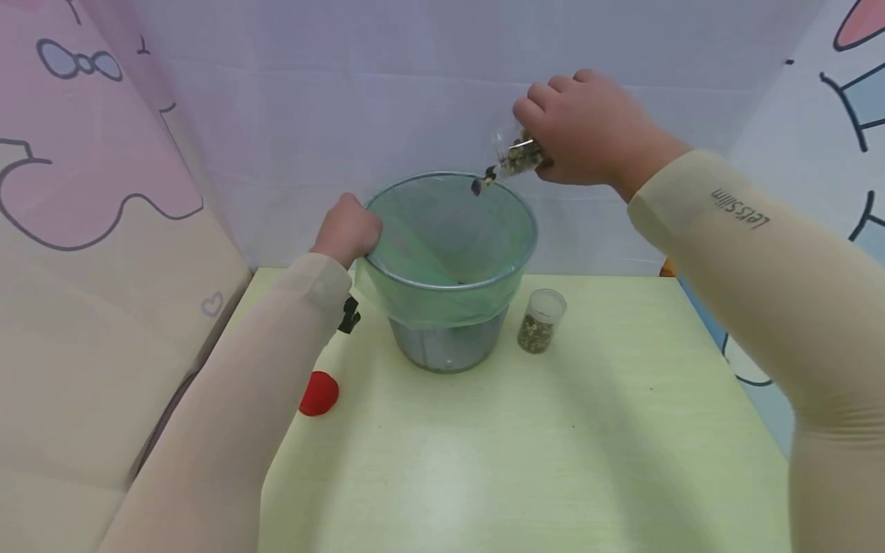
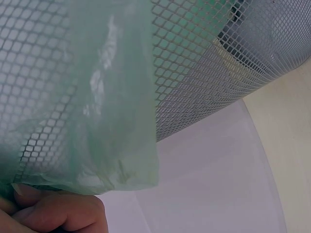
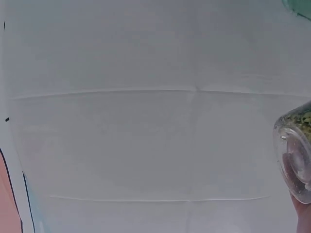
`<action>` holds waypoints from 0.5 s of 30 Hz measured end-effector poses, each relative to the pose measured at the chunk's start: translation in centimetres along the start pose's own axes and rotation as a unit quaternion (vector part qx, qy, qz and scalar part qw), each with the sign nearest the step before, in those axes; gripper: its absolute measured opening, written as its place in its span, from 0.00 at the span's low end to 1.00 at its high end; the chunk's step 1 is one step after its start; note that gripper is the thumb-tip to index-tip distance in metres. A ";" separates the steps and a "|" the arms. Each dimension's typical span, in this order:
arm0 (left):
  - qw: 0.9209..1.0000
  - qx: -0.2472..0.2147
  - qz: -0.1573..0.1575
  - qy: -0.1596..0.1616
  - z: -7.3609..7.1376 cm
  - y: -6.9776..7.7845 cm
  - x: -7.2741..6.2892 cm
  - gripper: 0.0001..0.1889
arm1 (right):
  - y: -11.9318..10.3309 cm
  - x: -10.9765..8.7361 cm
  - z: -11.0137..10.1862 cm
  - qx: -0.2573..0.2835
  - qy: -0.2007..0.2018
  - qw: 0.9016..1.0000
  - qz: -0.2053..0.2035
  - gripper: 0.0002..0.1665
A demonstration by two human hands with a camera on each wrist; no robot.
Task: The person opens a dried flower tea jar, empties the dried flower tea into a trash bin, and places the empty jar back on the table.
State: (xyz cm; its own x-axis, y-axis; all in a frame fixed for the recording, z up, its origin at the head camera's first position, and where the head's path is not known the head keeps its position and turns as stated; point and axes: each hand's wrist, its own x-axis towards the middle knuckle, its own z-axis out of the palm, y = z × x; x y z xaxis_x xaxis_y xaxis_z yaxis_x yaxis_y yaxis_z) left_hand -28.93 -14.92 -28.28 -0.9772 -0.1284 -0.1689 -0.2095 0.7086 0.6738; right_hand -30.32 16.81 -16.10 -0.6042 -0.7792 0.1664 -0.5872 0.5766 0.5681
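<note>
My left hand (image 1: 351, 229) grips the left rim of a metal mesh bin (image 1: 445, 349) lined with a thin green plastic bag (image 1: 442, 305). In the left wrist view, curled fingers (image 2: 63, 213) hold the edge of the bag, whose loose flap (image 2: 116, 107) hangs over the mesh. Above the bin's right side, my right hand (image 1: 588, 127) holds a clear jar (image 1: 520, 156) tipped with its mouth toward the bin. Dried plant bits (image 1: 484, 183) are dropping from it. Only the jar's base (image 3: 297, 158) and some contents show in the right wrist view.
Right of the bin, a second clear jar (image 1: 538, 329) of dried bits stands on the pale table (image 1: 484, 461). A red round object (image 1: 320, 393) and a black object (image 1: 349, 315) lie partly behind my left forearm. A white cloth wall (image 1: 332, 115) rises behind the table.
</note>
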 end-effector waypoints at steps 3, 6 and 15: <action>1.000 0.001 0.000 0.001 0.0 -0.1 0.0 0.33 | 0.0 0.0 0.0 -0.019 -0.005 1.000 -0.017 0.35; 1.000 -0.003 0.000 -0.001 0.1 0.0 0.0 0.33 | 0.0 0.1 0.0 -0.016 -0.006 1.000 -0.022 0.36; 1.000 -0.006 -0.003 -0.004 0.0 0.0 0.1 0.35 | 0.1 0.2 -0.7 -0.037 0.003 0.999 -0.017 0.35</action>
State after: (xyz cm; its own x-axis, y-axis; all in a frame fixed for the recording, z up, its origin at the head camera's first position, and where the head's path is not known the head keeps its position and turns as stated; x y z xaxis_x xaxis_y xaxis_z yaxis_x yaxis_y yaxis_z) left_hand -28.98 -14.96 -28.30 -0.9758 -0.1272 -0.1779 -0.2154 0.6998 0.6811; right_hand -30.14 16.54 -15.40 -0.5816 -0.7996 0.1499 -0.5653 0.5297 0.6323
